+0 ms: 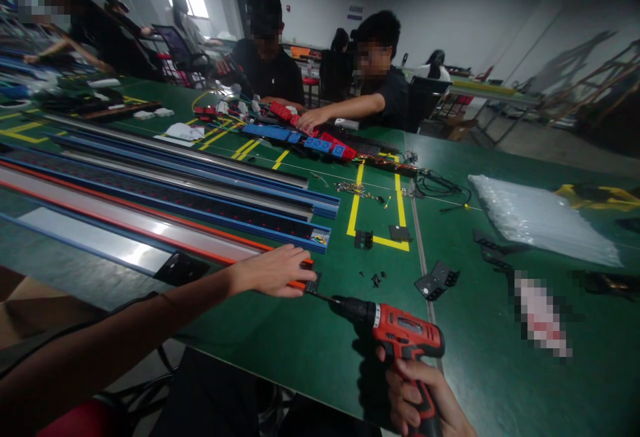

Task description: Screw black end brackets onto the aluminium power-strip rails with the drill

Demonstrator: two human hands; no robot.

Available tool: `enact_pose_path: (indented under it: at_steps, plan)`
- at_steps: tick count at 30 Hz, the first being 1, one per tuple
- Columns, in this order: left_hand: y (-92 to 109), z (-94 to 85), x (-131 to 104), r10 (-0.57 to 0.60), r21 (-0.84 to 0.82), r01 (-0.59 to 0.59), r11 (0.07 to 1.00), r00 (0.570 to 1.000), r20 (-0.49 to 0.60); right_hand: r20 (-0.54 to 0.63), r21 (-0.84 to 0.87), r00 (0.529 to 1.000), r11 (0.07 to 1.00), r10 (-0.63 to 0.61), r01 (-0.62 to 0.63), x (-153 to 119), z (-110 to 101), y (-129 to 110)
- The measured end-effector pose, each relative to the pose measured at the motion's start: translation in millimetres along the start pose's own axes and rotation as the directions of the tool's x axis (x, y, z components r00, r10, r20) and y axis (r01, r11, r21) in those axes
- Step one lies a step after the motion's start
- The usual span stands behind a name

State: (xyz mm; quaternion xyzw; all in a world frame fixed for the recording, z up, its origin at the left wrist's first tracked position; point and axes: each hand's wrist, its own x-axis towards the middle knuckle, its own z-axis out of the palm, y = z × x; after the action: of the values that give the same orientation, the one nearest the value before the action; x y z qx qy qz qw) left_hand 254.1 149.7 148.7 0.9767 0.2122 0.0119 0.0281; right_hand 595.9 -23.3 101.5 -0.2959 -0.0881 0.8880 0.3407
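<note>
My right hand (413, 390) is wrapped round the handle of a red and black cordless drill (407, 330). The drill points left, and its long bit meets a small black end piece (313, 282) on the end of an orange-edged metal rail (200, 240). Over that rail end lies my left hand (277, 270), its fingers closed round the rail. Several black screws (377, 279) lie on the green table beyond the drill. Black brackets (437, 280) rest to the right of them, and two smaller ones sit near the yellow tape.
Blue-edged rails (250, 213) stretch across the left. Across the table (330, 350), a person (383, 83) reaches to red and blue parts (320, 145), beside another person (267, 57). Bubble wrap (545, 220) and cables (440, 185) lie on the right.
</note>
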Motion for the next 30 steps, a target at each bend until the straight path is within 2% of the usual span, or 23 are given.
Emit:
enact_pose_path:
  at_steps: [4,9,15,30]
  plan:
    - [-0.5,1.0,0.5,-0.009,-0.042,0.009,0.999,1.0,-0.013,0.014,-0.015,0.999,0.999,0.052,-0.052,0.1,-1.7,-2.6]
    - [-0.6,2.0,0.8,-0.022,-0.066,0.021,0.998,1.0,-0.01,0.006,0.055,1.0,0.998,0.019,-0.019,-0.9,-4.0,2.4]
    - [-0.2,1.6,1.7,-0.024,-0.036,0.025,0.999,1.0,0.011,-0.032,0.068,0.999,0.997,0.04,-0.038,-2.9,-1.4,1.2]
    - [0.2,5.1,1.8,-0.034,-0.063,0.032,0.998,0.999,-0.041,0.014,0.052,0.998,0.997,0.054,-0.055,-1.3,-1.3,-3.4]
